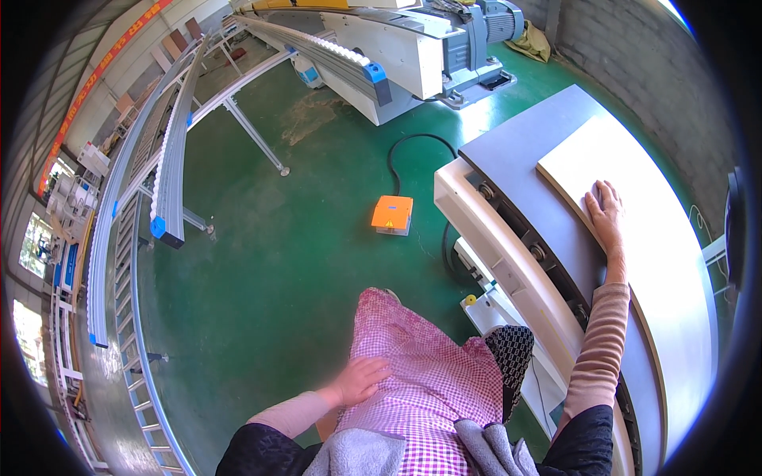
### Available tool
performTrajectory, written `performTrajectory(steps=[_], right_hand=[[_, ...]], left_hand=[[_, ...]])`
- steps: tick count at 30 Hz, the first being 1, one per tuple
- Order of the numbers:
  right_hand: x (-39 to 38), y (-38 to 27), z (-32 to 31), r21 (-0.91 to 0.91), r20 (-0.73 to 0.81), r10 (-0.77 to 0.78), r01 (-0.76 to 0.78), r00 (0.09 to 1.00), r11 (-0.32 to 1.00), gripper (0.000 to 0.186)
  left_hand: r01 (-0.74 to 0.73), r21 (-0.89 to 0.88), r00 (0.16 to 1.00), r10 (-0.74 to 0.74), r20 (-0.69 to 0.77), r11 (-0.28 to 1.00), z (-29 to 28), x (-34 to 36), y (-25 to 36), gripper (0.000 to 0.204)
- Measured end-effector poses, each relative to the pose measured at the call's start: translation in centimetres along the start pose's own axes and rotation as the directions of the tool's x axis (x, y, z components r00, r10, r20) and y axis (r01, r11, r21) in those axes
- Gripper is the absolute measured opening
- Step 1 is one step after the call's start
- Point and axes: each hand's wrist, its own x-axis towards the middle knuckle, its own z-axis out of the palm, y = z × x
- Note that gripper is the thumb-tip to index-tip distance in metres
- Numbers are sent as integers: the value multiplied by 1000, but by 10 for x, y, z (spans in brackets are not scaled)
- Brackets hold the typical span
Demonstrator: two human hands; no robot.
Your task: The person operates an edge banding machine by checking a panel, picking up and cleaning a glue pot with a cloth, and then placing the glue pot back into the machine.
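My right hand (606, 208) lies flat on a pale board (659, 262), close to its left edge, fingers stretched out. The board rests on the grey top (524, 147) of a machine table to my right. My left hand (361, 381) rests on the pink checked apron (421, 349) over my lap, its fingers extended and loosely together, holding nothing I can see.
An orange foot pedal box (393, 215) with a black cable stands on the green floor (262, 262) ahead. Roller conveyors (171, 190) run along the left. At the back, a large machine carries a grey motor (502, 22). A grey wall (635, 71) rises at right.
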Motion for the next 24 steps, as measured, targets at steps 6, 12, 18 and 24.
performTrajectory(steps=[6, 12, 18, 24], right_hand=[[0, 0, 0, -5, 10, 15, -15, 1000, 1000, 62], [1, 1, 1, -10, 13, 11, -10, 1000, 1000, 62], [1, 2, 2, -8, 8, 11, -11, 1000, 1000, 62], [1, 0, 1, 0, 7, 14, -14, 1000, 1000, 61]], left_hand=[[3, 0, 1000, -3, 4, 1000, -1, 0, 0, 58], [5, 3, 1000, -5, 2, 1000, -1, 1, 0, 58], [-4, -3, 1000, 4, -5, 1000, 1, 0, -1, 58], [-7, -7, 1000, 7, -8, 1000, 1, 0, -1, 58]])
